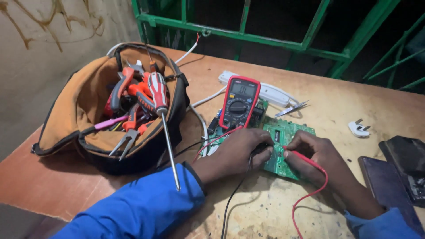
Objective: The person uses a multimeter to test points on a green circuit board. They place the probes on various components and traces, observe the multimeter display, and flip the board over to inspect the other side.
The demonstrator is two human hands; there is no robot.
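the right hand point(321, 152) gripped the red probe point(301, 156), tip pointing left onto the green circuit board point(287, 132), while the left hand point(239, 152) clenched the black probe opposite.

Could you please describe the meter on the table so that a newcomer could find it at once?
Start at the wooden table. Right of the orange fabric tool bag, above the green circuit board, lies the red-cased handheld multimeter. It alone has a round dial and a grey display.

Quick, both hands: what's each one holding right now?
Left hand: closed on the black probe, on the circuit board.
Right hand: closed on the red probe, tip on the board.
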